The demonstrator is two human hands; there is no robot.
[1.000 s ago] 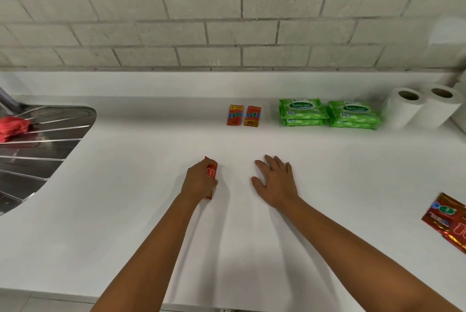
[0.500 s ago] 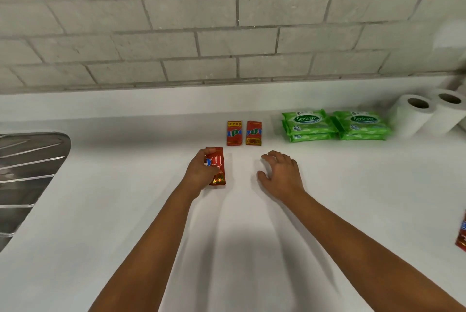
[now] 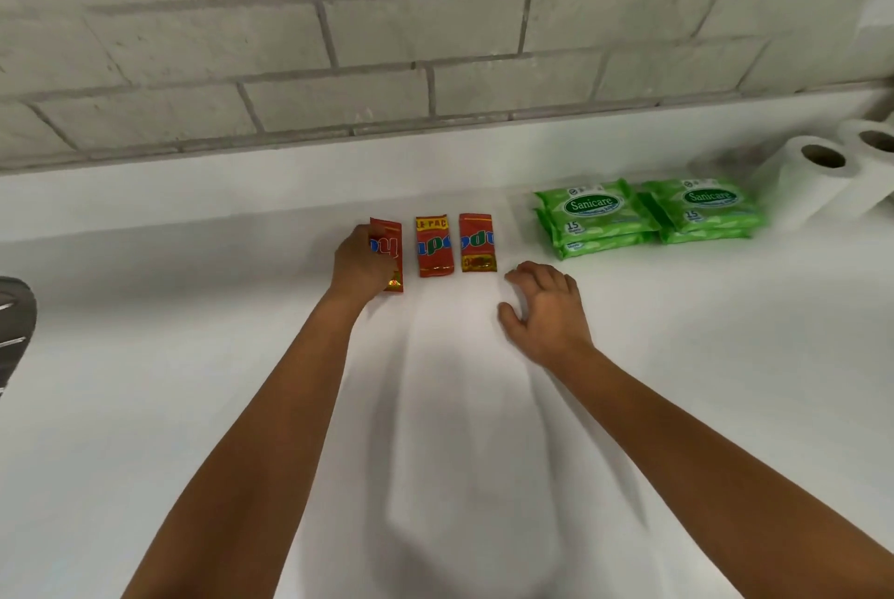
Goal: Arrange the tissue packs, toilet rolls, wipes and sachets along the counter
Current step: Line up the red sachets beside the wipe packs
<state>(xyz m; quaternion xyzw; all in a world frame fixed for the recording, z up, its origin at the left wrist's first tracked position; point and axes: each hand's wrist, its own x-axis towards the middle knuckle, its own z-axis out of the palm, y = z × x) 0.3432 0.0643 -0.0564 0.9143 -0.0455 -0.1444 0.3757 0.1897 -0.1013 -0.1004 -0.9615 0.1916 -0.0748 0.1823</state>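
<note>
Left hand [image 3: 360, 267] carried sachet [image 3: 391, 255] back beside two sachets [image 3: 454, 244], counter [image 3: 145, 356] open leftward

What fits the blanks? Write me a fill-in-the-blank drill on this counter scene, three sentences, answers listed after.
1. The left hand holds a red sachet, placing it to the ____ of the two sachets already lying side by side.
2. The wipes packs are coloured ____.
3. Right of the wipes packs lie ____ toilet rolls.

Missing words: left; green; two
</note>
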